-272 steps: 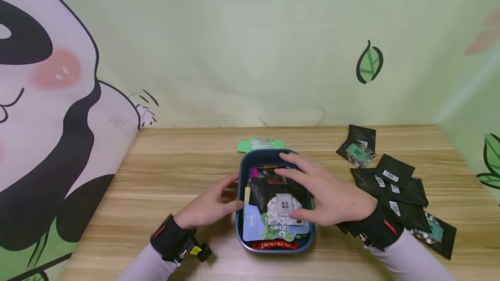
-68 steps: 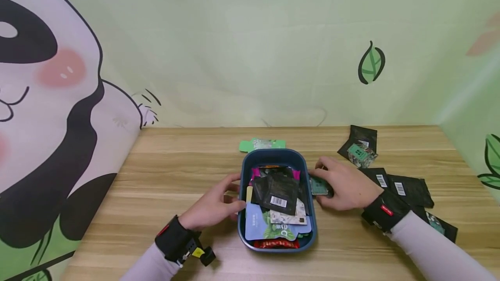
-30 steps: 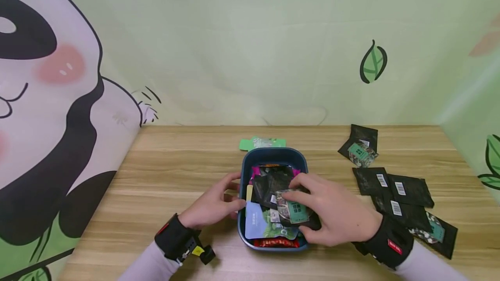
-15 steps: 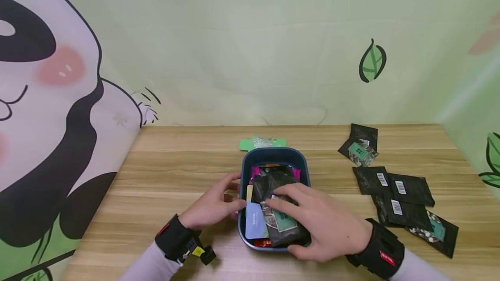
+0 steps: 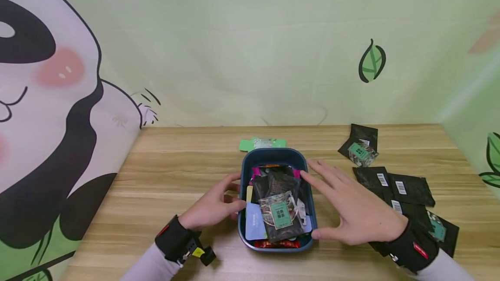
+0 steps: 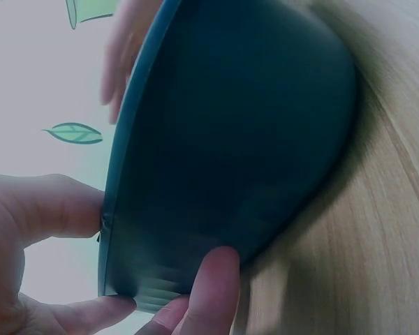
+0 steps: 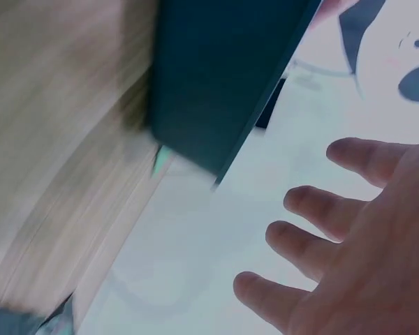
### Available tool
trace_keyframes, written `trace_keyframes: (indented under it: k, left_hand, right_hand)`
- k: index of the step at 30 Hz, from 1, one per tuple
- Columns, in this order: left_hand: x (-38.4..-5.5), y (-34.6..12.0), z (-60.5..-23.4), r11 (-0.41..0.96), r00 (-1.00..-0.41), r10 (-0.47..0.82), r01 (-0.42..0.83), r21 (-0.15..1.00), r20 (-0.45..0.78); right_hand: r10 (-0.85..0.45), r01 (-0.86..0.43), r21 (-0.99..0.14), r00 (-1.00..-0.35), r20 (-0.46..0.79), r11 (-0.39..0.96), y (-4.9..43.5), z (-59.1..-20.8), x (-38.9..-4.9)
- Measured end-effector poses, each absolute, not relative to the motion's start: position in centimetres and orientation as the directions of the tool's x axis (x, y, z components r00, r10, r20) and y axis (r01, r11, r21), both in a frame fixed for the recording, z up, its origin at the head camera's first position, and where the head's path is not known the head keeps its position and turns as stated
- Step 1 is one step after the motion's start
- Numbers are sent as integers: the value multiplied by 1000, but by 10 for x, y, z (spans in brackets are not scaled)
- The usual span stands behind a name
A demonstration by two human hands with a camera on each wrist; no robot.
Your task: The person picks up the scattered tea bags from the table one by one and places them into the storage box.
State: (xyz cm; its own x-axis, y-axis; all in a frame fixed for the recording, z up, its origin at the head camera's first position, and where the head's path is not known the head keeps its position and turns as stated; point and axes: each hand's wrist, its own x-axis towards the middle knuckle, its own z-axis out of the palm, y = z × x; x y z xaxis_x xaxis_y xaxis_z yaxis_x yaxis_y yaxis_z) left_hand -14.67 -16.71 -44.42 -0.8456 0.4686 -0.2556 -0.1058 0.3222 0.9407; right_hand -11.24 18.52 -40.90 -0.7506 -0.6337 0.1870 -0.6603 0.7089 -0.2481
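Note:
A dark blue plastic box [image 5: 273,155] filled with packets stands on the table. Topmost in it lies a black sachet with a green label [image 5: 282,216], partly over another black sachet [image 5: 284,183] and a light blue packet [image 5: 255,222]. My left hand [image 5: 212,203] rests against the box's left side; in the left wrist view its thumb touches the rim and its fingertips the outer wall. My right hand [image 5: 351,205] is spread at the box's right edge and holds nothing. In the right wrist view its fingers [image 7: 314,209] stand apart from the box wall.
Several black sachets [image 5: 410,190] lie at the right of the table, partly behind the right hand and wrist. Farther back are more black sachets [image 5: 361,135]. A flat green packet [image 5: 263,143] lies behind the box. A printed cloth wall [image 5: 234,64] closes the back.
My right hand has brought the green-labelled black sachet into the box, laid it on the pile, let go and drawn back to the right. The left hand has stayed in place.

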Motion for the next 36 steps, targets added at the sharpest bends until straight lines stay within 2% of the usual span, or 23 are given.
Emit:
trace_keyframes:
  k: [4, 11, 25, 30, 36]
  left_hand:
    - [-147, -167, -444, 319, -846, 469, -106, 942, -254]
    - [-146, -167, -442, 327, -847, 468, -100, 940, -253]
    - [-146, -167, -439, 328, -846, 469, -101, 939, -254]
    - [-147, -167, -442, 325, -845, 470, -101, 940, -254]
    - [-146, -167, -443, 328, -844, 474, -96, 940, -252]
  right_hand:
    - [-589, -624, -206, -781, 209, 754, 210, -416, -122]
    - [-499, -521, -231, -854, 147, 822, 257, -430, -139]
    - [-471, -472, -269, -879, 73, 839, 321, -450, -161]
    - [-467, -460, -287, -883, 48, 840, 327, -454, -165]
    - [-465, -456, -255, -885, 26, 853, 322, -455, -166]
